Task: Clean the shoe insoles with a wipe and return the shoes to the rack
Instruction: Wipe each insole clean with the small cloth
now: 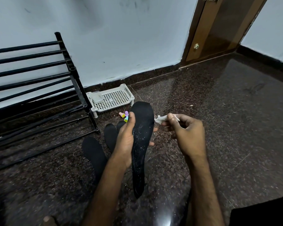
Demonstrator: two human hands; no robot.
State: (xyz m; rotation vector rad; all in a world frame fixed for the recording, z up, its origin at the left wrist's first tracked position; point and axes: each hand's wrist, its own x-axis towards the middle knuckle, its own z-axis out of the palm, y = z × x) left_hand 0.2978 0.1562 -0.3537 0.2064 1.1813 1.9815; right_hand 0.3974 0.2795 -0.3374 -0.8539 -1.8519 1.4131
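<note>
Black insole (142, 123) gripped by left hand (126, 140), white wipe (161, 119) pinched in right hand (188, 136)

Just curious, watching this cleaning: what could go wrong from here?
White specks on the insole held in the left hand may shake off onto the other insoles lying on the floor beside it. The wipe in the right hand is crumpled small, so it may smear more than lift.

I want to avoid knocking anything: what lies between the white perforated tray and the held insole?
In the head view, a few small colourful plastic pieces lie on the floor between the tray and the insole.
</note>
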